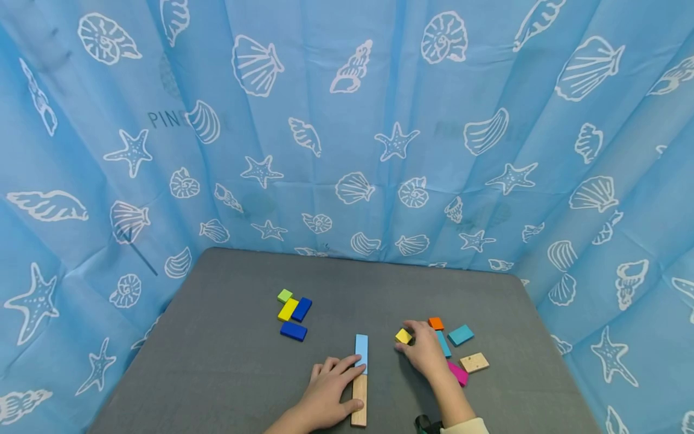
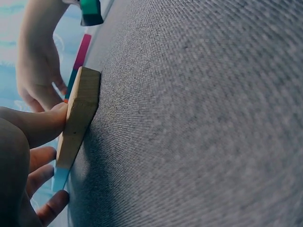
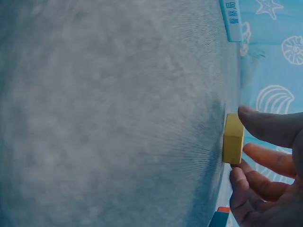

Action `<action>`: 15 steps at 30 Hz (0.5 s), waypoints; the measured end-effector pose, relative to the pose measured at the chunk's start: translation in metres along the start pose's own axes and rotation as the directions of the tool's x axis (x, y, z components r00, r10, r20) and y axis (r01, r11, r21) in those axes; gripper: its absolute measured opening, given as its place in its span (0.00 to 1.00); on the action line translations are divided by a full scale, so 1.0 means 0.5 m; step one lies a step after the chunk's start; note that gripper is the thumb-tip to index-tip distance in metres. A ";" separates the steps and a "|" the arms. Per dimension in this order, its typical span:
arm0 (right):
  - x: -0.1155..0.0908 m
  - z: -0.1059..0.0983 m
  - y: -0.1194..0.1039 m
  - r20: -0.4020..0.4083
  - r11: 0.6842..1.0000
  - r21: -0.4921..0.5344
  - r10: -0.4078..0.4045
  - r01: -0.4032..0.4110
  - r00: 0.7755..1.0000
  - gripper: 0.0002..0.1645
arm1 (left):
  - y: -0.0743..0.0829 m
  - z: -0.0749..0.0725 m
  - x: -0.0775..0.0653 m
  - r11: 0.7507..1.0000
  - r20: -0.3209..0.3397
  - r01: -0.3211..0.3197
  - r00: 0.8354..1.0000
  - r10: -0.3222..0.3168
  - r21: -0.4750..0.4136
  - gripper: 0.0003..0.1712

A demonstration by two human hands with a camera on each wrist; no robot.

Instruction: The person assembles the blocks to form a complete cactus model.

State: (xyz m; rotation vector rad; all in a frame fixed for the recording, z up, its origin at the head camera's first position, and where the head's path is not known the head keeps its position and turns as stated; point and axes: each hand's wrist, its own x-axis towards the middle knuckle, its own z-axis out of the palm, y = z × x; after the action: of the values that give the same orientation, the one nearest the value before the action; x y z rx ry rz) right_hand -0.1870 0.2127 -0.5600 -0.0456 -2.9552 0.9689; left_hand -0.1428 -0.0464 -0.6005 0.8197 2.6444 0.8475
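Two long blocks lie end to end on the grey table: a light blue block (image 1: pixel 361 344) and a plain wooden block (image 1: pixel 360 387) nearer me. My left hand (image 1: pixel 327 393) rests on them from the left. Its thumb touches the wooden block, and its extended fingertips lie on the light blue one. To the right, my right hand (image 1: pixel 425 351) pinches a small yellow block (image 3: pixel 233 142) between thumb and fingers, at the tabletop. In the right wrist view, the light blue block bears printed characters. My right hand partly hides a teal block (image 1: pixel 443 344) beside it.
Around my right hand lie an orange block (image 1: pixel 436 323), another teal block (image 1: pixel 461 335), a speckled wooden block (image 1: pixel 474 363) and a magenta block (image 1: pixel 458 374). Back left are a green block (image 1: pixel 284 296), a yellow block (image 1: pixel 288 310) and two dark blue blocks (image 1: pixel 293 331). A patterned curtain (image 1: pixel 347 138) surrounds the table.
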 end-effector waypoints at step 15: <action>0.012 0.008 -0.008 -0.018 0.998 -0.021 -0.065 0.064 0.998 0.20 | -0.002 0.003 0.002 1.000 0.003 -0.001 1.000 0.001 0.029 0.37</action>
State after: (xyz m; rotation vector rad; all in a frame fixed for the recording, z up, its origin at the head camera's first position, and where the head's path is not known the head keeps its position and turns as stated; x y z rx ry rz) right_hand -0.1930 0.2072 -0.5608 0.0398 -2.9297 0.9251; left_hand -0.1434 -0.0459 -0.6023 0.8280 2.6601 0.8098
